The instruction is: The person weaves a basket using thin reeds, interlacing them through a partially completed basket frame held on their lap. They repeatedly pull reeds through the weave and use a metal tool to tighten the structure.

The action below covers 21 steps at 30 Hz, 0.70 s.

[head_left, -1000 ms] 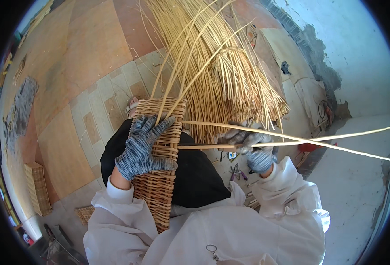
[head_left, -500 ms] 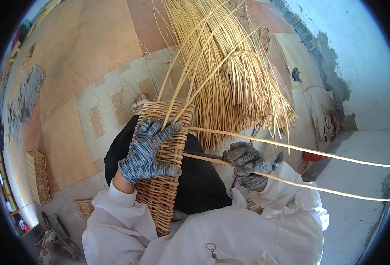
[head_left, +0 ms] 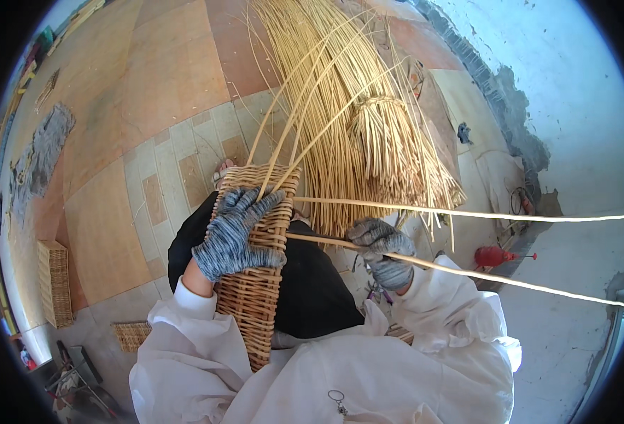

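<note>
Two gloved hands, both occupied. Woven basket (head_left: 247,311) rests against black trousers (head_left: 319,290), long axis running outward, ahead of person. Left hand (head_left: 238,237) nearer: touches it, fingers and thumb spread across upper face, holding it. Right hand (head_left: 382,251) off to right, apart from basket, closed around lower rod (head_left: 460,270), which leaves basket's right edge roughly crosswise to long axis. Upper rod (head_left: 467,212) exits same side, farther out, untouched by hands.
</note>
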### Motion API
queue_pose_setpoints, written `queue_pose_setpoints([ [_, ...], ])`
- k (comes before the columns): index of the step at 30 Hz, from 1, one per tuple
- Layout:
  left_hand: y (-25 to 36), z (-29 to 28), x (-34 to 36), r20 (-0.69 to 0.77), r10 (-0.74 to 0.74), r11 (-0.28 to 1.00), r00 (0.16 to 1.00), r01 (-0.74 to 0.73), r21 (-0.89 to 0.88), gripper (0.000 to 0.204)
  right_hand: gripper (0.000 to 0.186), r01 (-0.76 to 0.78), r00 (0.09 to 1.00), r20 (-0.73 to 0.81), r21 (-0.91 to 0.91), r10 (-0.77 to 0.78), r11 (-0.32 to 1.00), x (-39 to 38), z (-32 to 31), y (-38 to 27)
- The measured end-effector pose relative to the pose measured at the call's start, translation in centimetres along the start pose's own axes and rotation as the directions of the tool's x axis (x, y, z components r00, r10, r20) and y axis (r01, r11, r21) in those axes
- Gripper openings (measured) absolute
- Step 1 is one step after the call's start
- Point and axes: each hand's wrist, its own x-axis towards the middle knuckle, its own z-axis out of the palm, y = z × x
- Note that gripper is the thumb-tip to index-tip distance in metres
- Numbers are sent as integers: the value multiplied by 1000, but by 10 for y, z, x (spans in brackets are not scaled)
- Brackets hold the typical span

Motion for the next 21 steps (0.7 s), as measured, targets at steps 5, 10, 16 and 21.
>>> queue_pose_setpoints([
  [5, -5, 5, -8, -26, -19, 1000, 999, 20, 11, 96, 22, -11, 996, 87, -39, 14, 999, 3, -1, -2],
  [10, -1, 5, -7, -20, -45, 999, 999, 45, 3, 96, 7, 40, 990, 141, -238, -6, 970, 20, 13, -24],
  [16, -6, 8, -7, -47, -37, 999, 998, 36, -15, 96, 13, 41, 849, 473, -502, 235, 864, 74, 42, -49],
  [21, -3, 5, -8, -58, 1, 1000, 998, 0, 15, 88, 19, 70, 892, 412, -535, 187, 842, 79, 44, -64],
])
